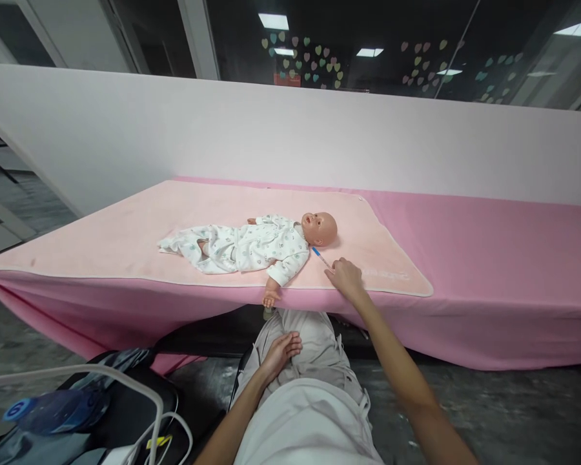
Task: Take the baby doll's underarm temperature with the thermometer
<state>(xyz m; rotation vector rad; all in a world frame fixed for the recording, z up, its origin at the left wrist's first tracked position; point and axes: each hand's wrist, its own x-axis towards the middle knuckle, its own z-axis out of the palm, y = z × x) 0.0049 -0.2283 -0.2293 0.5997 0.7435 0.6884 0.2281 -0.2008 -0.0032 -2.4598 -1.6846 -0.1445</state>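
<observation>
My right hand (345, 279) is over the near edge of the bed, closed in a pinch. It holds a thin white thermometer (323, 259) by one end, and the blue end points at the doll's neck and shoulder. The baby doll (256, 247) lies on its back, its bald head to the right and its legs to the left. It wears a white patterned sleepsuit, and its near arm hangs towards the edge. My left hand (281, 353) rests on my lap with its fingers stretched out, holding nothing.
A peach blanket (126, 223) lies under the doll on a pink cloth (489, 258) covering the bed. A white partition (290, 139) rises behind. At the lower left, a water bottle (61, 408) and white cables (126, 378) lie on a black chair.
</observation>
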